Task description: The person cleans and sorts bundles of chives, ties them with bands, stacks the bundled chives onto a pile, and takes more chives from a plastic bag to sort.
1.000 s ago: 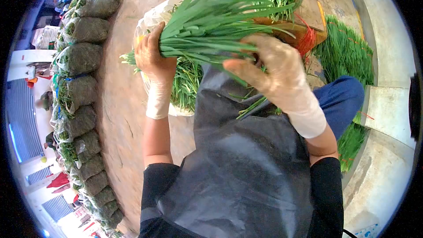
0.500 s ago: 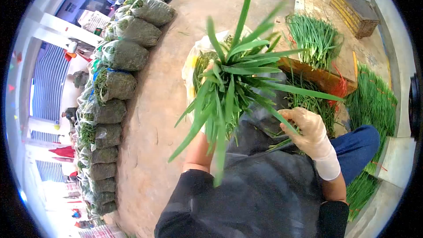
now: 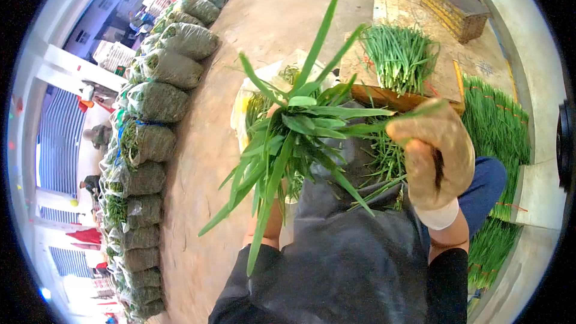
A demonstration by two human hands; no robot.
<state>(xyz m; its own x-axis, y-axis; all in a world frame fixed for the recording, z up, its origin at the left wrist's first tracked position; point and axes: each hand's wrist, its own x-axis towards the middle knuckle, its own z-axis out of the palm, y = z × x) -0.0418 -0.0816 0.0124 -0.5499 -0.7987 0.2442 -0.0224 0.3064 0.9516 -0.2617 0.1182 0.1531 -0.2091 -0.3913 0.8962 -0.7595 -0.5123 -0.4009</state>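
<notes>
A bunch of garlic chives (image 3: 294, 138), its long flat leaves splaying toward the camera, is in my left hand (image 3: 274, 110). Leaves cover most of that hand; only a bit of finger and the forearm below show. On the other side, my right hand (image 3: 441, 153) wears a pale glove with a white cuff. Its fingers are bent together on a single leaf that stretches out from the bunch; the leaf's tip is blurred. Loose green trimmings (image 3: 384, 159) lie in my lap area, on and beside the dark apron (image 3: 354, 252).
A wooden board (image 3: 393, 9) bears a tied bundle of chives (image 3: 401, 57) and a yellow-edged block (image 3: 456, 12). More chives (image 3: 498, 126) lie along the right wall. Behind my left hand is a pale bag of greens (image 3: 246, 99). Several filled sacks (image 3: 159, 102) line the left.
My right hand has risen and come nearer the camera, its fingers closing on a leaf from the bunch. The view has shifted slightly; my left hand still holds the bunch.
</notes>
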